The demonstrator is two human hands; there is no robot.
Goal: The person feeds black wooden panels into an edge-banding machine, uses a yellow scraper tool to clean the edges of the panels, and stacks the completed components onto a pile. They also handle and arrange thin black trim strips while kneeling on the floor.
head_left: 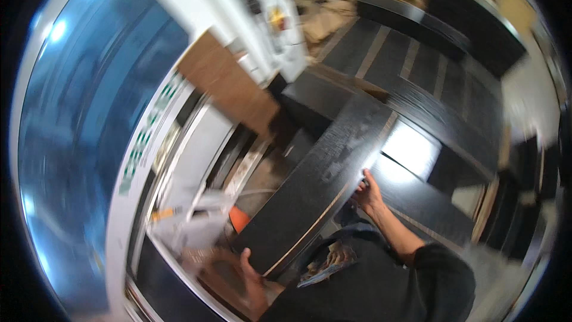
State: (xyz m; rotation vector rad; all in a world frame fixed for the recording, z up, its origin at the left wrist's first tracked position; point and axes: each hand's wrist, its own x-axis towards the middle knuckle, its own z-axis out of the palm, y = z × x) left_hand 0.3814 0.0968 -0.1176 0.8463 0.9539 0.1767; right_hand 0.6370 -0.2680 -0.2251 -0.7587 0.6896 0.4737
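A long black board [298, 194] with a pale, unfinished edge slants in front of me, from lower left to upper right. My left hand [253, 283] grips its near end, thumb on the corner and the other fingers hidden from sight. Partway along the pale edge, my right hand [368, 194] is closed on the board, its fingers going underneath. Dusty smudges mark the upper face. The far end of the board reaches other black panels; whether it rests on them I cannot tell.
Several black boards [441, 86] lie in stacks at the far right, with a shiny panel [411, 149] nearer. A brown board [229, 86] leans beside white framed panels on the left. Farther left stands a large bluish reflective pane [95, 125]. An orange object [239, 219] sits beyond my left hand.
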